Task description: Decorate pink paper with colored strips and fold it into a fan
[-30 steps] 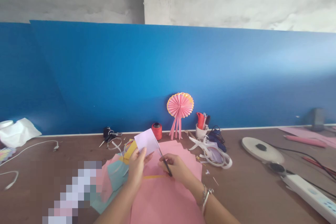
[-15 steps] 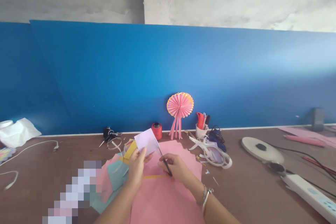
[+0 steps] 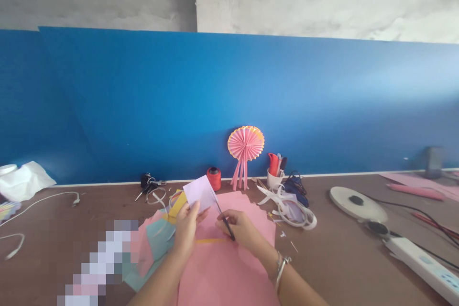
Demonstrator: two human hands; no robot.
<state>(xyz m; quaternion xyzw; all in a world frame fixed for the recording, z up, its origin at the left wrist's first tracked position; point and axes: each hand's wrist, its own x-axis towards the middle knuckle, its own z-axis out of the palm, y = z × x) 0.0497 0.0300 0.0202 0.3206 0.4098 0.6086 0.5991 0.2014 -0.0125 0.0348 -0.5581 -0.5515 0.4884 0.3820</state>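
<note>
My left hand [image 3: 186,229] pinches a small pale lilac piece of paper [image 3: 199,192] and holds it tilted above the table. My right hand [image 3: 241,228] is closed round the dark handles of a pair of scissors [image 3: 223,217], whose blades meet the paper's right edge. Both hands hover over a large pink sheet [image 3: 225,258] lying on the brown table [image 3: 340,258]. A silver bracelet [image 3: 280,267] is on my right wrist.
Light blue and yellow paper pieces [image 3: 161,234] lie left of the pink sheet. At the blue back wall stand a pink paper fan [image 3: 245,146], a red thread spool [image 3: 214,178], a cup of tools [image 3: 275,172] and white paper strips [image 3: 290,205]. A power strip [image 3: 423,263] lies at right.
</note>
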